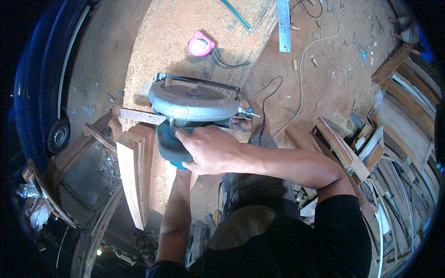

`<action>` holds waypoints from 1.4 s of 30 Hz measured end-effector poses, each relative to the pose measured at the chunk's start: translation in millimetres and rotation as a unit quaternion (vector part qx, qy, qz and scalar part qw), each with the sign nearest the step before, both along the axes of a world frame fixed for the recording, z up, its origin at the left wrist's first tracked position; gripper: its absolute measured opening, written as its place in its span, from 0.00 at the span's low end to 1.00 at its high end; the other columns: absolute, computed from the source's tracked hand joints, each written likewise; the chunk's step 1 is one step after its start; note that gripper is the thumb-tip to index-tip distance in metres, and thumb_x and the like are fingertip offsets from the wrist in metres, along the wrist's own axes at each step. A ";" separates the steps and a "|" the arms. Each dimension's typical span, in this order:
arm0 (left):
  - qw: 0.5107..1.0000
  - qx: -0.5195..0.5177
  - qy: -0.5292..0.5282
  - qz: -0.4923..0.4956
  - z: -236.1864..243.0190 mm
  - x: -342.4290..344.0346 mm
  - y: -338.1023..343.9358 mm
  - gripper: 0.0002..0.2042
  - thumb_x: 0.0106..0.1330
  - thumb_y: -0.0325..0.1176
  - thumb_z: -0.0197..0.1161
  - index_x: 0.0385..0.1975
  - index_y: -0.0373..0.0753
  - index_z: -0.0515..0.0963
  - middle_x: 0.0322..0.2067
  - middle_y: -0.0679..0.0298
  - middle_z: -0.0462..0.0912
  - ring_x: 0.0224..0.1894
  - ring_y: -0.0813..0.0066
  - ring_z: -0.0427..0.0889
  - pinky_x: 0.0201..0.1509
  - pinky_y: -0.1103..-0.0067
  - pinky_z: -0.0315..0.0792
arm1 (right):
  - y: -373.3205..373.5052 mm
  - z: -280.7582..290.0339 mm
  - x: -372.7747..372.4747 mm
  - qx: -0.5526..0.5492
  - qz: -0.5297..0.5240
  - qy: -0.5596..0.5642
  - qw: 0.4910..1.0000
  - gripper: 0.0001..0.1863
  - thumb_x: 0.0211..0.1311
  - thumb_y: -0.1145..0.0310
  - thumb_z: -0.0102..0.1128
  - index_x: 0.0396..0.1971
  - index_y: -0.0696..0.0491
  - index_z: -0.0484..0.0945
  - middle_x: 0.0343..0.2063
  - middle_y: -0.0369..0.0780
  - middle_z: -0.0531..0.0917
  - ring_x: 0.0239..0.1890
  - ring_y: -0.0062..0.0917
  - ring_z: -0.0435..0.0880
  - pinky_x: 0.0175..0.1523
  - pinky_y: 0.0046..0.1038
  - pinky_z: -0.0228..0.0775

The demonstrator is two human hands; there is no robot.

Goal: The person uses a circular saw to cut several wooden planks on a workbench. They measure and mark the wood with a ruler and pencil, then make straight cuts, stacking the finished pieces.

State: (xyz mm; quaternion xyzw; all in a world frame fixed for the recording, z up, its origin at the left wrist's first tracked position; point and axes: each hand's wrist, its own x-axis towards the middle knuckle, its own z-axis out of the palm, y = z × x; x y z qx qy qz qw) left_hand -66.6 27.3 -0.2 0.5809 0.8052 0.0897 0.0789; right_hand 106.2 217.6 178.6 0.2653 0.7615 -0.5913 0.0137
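My right hand grips the dark grey and teal handle of a circular saw with a silver guard. The saw lies across a wooden work board. My left forearm reaches up beneath the saw's handle; that hand's fingers are hidden behind the tool and my right hand. A metal strip sticks out to the left under the saw, just above several stacked light wood strips. A pink tape measure, a green pencil and a steel ruler lie beyond the saw.
Loose cords snake over the dirt floor to the right, with small scraps. Piles of planks and offcuts line the right side. A dark blue vehicle with a wheel is at the left, beside a wooden frame.
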 end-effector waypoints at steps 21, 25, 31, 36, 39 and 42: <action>1.000 0.005 -0.017 -0.006 7.6 -7.5 14.4 0.46 0.59 0.58 0.66 0.74 0.39 0.60 0.68 0.50 0.66 0.63 0.45 0.67 0.69 0.52 0.60 | 6.3 6.1 -40.9 0.007 -0.012 -0.026 1.000 0.34 0.58 0.59 0.71 0.57 0.67 0.71 0.34 0.58 0.83 0.38 0.52 0.87 0.48 0.47 0.80; 1.000 -0.003 -0.023 -0.016 6.9 -7.4 22.5 0.46 0.57 0.58 0.67 0.74 0.40 0.61 0.67 0.50 0.66 0.63 0.44 0.67 0.69 0.51 0.59 | 8.1 7.9 -41.0 0.012 -0.019 -0.034 0.999 0.34 0.57 0.59 0.71 0.58 0.65 0.71 0.34 0.57 0.84 0.39 0.54 0.86 0.47 0.48 0.80; 0.998 -0.060 -0.012 0.010 -0.5 -1.5 -12.2 0.47 0.55 0.59 0.68 0.73 0.41 0.62 0.67 0.51 0.67 0.63 0.43 0.67 0.69 0.51 0.59 | 6.3 32.7 -11.4 0.052 -0.060 -0.027 0.997 0.30 0.55 0.59 0.71 0.55 0.59 0.75 0.33 0.54 0.87 0.36 0.50 0.88 0.42 0.47 0.80; 0.992 0.014 -0.116 0.047 35.2 3.3 -1.3 0.53 0.47 0.62 0.73 0.72 0.39 0.63 0.65 0.47 0.67 0.61 0.41 0.67 0.67 0.50 0.61 | 86.5 96.3 36.6 0.103 -0.149 -0.059 0.982 0.23 0.57 0.68 0.70 0.52 0.60 0.78 0.33 0.51 0.87 0.38 0.40 0.90 0.43 0.39 0.79; 0.990 0.004 -0.114 0.081 43.5 7.0 2.9 0.53 0.45 0.64 0.73 0.71 0.37 0.65 0.64 0.49 0.68 0.60 0.43 0.67 0.67 0.50 0.61 | 160.8 109.2 25.3 0.212 -0.108 -0.137 0.962 0.22 0.58 0.68 0.68 0.51 0.60 0.78 0.35 0.53 0.87 0.40 0.41 0.90 0.44 0.38 0.79; 0.990 0.009 -0.112 0.087 49.2 2.2 0.9 0.54 0.46 0.63 0.73 0.71 0.36 0.64 0.64 0.50 0.68 0.60 0.44 0.67 0.67 0.51 0.60 | 224.5 93.5 -3.7 0.436 0.027 -0.269 0.858 0.24 0.59 0.65 0.69 0.52 0.63 0.77 0.34 0.52 0.87 0.36 0.42 0.91 0.42 0.37 0.83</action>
